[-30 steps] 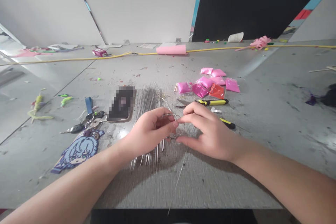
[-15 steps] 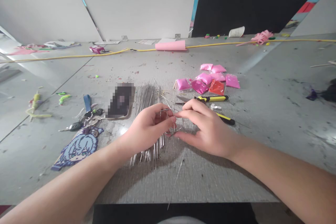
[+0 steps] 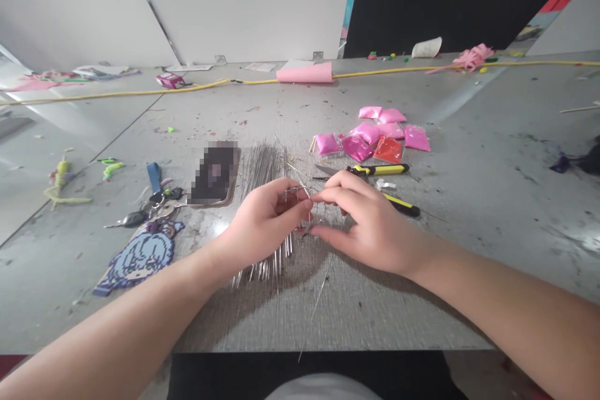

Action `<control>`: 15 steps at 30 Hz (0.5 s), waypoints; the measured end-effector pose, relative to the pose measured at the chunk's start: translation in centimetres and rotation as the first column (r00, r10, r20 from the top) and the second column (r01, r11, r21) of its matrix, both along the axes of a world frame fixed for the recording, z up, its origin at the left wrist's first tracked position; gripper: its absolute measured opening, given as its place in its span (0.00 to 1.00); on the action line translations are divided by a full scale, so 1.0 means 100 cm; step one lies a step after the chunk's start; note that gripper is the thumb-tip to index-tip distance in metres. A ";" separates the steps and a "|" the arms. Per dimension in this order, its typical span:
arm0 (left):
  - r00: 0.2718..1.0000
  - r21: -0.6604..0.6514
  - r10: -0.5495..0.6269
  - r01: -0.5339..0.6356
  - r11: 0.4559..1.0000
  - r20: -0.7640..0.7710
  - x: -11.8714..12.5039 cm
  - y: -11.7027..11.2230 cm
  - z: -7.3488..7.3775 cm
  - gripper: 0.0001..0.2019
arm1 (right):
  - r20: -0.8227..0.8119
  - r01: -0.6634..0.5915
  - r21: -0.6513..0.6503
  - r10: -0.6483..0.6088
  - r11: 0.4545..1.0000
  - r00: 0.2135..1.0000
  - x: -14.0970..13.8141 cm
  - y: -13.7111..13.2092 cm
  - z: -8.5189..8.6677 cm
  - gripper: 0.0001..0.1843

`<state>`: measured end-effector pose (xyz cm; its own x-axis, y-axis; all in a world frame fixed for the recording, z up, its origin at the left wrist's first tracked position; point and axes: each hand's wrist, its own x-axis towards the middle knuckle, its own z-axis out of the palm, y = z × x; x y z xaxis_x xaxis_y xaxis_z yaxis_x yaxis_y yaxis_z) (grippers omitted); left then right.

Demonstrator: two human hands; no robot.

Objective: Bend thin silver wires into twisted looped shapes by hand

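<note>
My left hand [image 3: 265, 224] and my right hand [image 3: 363, 222] meet fingertip to fingertip at the middle of the grey table [image 3: 469, 156]. Both pinch a small piece of bent thin metal wire [image 3: 300, 190] between them. Under my left hand lies a bundle of straight silver wires [image 3: 263, 169], its near ends fanning out below my palm. One loose wire [image 3: 316, 300] runs toward the table's near edge. Yellow-handled pliers [image 3: 375, 170] lie just beyond my right hand.
Several pink and red small bags [image 3: 375, 137] sit behind the pliers. A phone [image 3: 215, 174], keys [image 3: 157, 203] and a blue pixel-bead charm [image 3: 138, 256] lie to the left. A pink roll [image 3: 304, 73] and yellow cord [image 3: 140, 92] lie at the far side.
Both hands stay pinched together on the wire, with small shifts of the fingers. The view has tilted slightly downward.
</note>
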<state>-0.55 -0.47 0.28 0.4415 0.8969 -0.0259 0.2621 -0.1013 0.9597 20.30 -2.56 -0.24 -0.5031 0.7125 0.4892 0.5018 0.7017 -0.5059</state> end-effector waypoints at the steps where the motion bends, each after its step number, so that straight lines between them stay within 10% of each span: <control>1: 1.000 -0.008 -0.002 0.002 1.000 0.003 0.000 0.000 0.000 0.08 | -0.009 0.004 -0.015 -0.004 1.000 1.000 0.000 0.000 0.000 0.16; 15: 0.999 -0.135 -0.009 0.014 0.991 0.032 0.006 -0.001 0.005 0.10 | -0.165 0.000 -0.021 -0.003 1.000 0.986 -0.006 0.005 -0.004 0.10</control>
